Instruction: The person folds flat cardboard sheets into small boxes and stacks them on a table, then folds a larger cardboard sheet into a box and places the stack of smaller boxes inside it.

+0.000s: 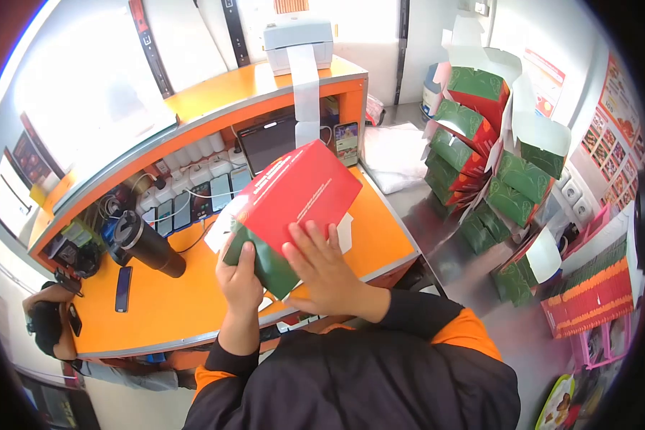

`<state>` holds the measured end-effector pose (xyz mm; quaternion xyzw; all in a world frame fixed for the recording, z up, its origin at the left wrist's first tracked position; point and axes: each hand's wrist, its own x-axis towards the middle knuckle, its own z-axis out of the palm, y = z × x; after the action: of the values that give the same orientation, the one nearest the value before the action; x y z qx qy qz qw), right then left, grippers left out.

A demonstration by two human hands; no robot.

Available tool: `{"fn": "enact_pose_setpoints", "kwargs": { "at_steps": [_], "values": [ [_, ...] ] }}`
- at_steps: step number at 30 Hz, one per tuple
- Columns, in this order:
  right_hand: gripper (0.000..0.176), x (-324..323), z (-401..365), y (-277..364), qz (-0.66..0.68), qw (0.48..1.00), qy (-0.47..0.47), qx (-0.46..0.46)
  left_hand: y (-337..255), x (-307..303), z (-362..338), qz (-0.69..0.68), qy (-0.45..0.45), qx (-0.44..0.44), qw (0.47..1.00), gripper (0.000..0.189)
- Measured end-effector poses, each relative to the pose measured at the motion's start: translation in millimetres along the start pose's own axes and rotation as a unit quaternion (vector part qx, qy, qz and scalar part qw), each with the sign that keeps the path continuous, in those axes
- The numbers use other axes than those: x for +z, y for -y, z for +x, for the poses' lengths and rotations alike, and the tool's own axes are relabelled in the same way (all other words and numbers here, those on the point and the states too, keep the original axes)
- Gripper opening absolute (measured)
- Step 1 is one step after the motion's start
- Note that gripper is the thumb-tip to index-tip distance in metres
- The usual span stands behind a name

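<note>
A red and green carton [308, 190] is held up over the orange counter [215, 308], tilted, with its red face and white print upward. My left hand [241, 279] grips its lower left corner, thumb on the green side and the other fingers hidden behind. My right hand [319, 272] lies against the lower red face and green edge with its fingers spread. White flaps or paper show behind the carton at its left and right. Whether anything is inside the carton cannot be seen.
A black tumbler [150, 244] and a phone [123, 289] stand or lie on the counter at left. A label printer [299, 46] tops the shelf. Open green-red boxes [473, 136] are stacked at right. Another person [46, 315] is at far left.
</note>
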<state>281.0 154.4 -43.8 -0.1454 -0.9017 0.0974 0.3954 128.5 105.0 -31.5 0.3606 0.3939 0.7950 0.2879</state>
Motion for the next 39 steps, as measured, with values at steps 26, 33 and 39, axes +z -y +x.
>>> {"fn": "enact_pose_setpoints", "kwargs": {
  "at_steps": [26,33,39],
  "values": [
    [0.039,-21.6,26.0,-11.8,0.06,0.98,-0.151,-0.116,-31.1,15.3,5.6,-0.186,0.029,-0.069,0.98,0.031],
    [0.035,-32.9,26.6,-8.5,0.03,0.97,-0.161,-0.177,-27.5,11.3,10.1,-0.218,0.042,-0.063,0.973,0.033],
    [0.024,-44.2,13.7,-3.7,0.376,0.894,-0.234,0.065,-16.6,12.1,11.7,-0.193,0.019,0.052,0.98,0.045]
  ]
}}
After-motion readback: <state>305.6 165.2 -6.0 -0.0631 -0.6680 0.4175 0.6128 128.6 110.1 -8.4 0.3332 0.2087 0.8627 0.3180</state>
